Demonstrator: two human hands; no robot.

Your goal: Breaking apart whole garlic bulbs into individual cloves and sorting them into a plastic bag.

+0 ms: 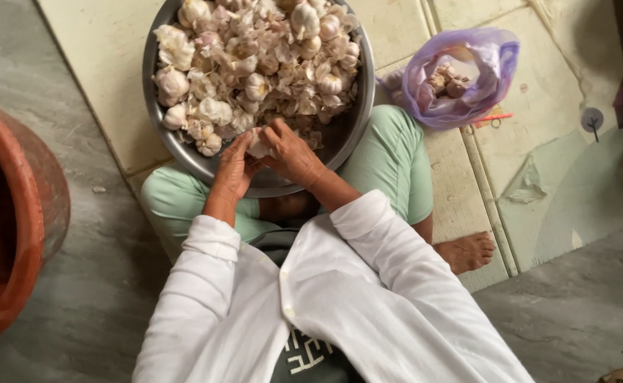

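Garlic bulb (258,145), white and papery, pinched between both hands over the near rim of the metal bowl (184,152); left hand (235,170) curled around its left side, fingers pressed onto the skin; right hand (294,156) closed over its right side, thumb and fingertips gripping the bulb; both grips shut on that one bulb, touching each other across it. Bowl resting on the lap, heaped with whole garlic heads (255,60) and loose papery skins, pile thickest toward the far side; near right part of the bowl bare metal. White sleeves (368,284) rolled back to the forearms; pale green trousers (393,152) under the bowl; bare foot (467,252) tucked in at the right, on the floor. Purple plastic bag (492,64) lying open to the far right, beside the knee, with a few brownish pieces inside, too small to tell. Terracotta pot (31,213) standing at the left edge, well apart from the bowl. Cream mat (106,57) under the far side of the bowl; grey stone floor (574,319) nearer.
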